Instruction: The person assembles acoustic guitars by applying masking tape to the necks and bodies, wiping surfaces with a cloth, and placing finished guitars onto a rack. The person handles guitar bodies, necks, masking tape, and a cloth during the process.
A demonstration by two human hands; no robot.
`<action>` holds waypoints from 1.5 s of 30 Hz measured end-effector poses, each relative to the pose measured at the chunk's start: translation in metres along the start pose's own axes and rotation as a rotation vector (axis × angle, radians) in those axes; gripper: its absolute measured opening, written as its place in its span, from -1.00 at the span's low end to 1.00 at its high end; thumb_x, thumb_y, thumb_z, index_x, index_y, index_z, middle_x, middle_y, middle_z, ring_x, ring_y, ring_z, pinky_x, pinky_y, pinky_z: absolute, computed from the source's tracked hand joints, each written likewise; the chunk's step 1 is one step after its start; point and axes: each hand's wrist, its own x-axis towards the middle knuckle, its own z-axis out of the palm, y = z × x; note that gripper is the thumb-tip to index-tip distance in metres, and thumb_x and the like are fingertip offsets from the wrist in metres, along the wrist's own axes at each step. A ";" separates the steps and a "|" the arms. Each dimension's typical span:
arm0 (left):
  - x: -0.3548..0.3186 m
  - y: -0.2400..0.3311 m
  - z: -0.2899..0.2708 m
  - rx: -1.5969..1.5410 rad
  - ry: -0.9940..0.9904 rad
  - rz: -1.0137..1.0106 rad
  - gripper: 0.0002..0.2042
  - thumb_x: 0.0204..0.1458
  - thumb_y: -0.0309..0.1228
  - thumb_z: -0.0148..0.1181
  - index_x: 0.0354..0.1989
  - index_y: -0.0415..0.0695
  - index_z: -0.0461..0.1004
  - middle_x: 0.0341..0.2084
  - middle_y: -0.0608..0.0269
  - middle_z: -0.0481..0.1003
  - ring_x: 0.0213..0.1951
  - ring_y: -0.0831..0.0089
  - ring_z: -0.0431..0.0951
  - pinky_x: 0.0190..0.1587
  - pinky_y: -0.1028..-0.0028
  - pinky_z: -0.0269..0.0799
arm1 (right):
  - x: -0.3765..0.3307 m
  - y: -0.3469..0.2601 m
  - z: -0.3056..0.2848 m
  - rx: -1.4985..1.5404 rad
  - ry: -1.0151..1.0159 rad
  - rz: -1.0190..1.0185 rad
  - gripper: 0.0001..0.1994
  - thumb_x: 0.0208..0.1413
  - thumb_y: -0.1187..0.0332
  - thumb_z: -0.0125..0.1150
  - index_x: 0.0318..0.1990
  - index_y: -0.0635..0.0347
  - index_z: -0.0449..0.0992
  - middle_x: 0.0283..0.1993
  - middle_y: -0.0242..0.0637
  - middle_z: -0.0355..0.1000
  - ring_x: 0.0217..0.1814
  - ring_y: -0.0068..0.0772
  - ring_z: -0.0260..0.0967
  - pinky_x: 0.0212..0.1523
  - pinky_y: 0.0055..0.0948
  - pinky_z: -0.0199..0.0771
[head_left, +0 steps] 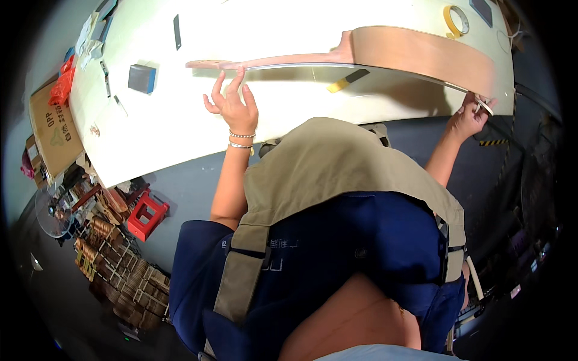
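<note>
An unfinished wooden guitar [421, 53] rests on its side on the white table, its neck [295, 59] stretching left to the headstock [208, 64]. My left hand [236, 108] is open below the headstock end, fingers spread, with fingertips at or very near the neck's edge. At the far right end of the body, my right hand [466, 119] is closed on a thin pale ring-shaped thing [484, 107], which looks like a tape roll seen nearly edge-on. Part of that hand is tucked against the body's lower edge, so some fingers are hidden.
On the white table [156, 132] lie a grey-blue block [142, 79], a dark strip [177, 32], a yellow-and-black tool [348, 80] and a yellow tape roll [456, 22]. A red stool [147, 215], a cardboard box [55, 129] and a fan [53, 210] are at the left.
</note>
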 end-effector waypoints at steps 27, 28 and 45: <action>0.008 0.037 0.014 0.104 -0.124 0.257 -0.55 -0.08 -0.36 0.14 0.08 0.12 0.43 0.07 0.46 0.31 0.21 0.24 0.11 0.26 -0.02 -0.65 | -0.006 -0.013 0.030 -0.097 0.174 -0.020 -0.30 0.05 0.72 0.04 0.33 0.30 -0.11 -0.11 -0.27 0.31 -0.13 -0.47 0.33 0.12 -0.24 0.42; 0.010 0.045 0.017 0.096 -0.122 0.287 -0.55 -0.09 -0.36 0.15 0.08 0.13 0.43 0.06 0.46 0.32 0.20 0.24 0.12 0.27 -0.02 -0.65 | -0.007 -0.012 0.032 -0.079 0.182 -0.014 -0.30 0.05 0.72 0.04 0.33 0.29 -0.10 -0.13 -0.28 0.31 -0.14 -0.49 0.32 0.12 -0.25 0.42; 0.039 0.113 0.033 -0.049 -0.143 0.571 -0.67 -0.10 -0.32 0.17 -0.08 0.18 0.49 0.02 0.52 0.37 0.17 0.40 0.20 0.28 -0.01 -0.64 | -0.005 -0.008 0.030 -0.059 0.199 0.032 -0.27 0.03 0.67 0.14 0.35 0.19 -0.06 -0.10 -0.29 0.28 -0.18 -0.55 0.30 0.05 -0.42 0.46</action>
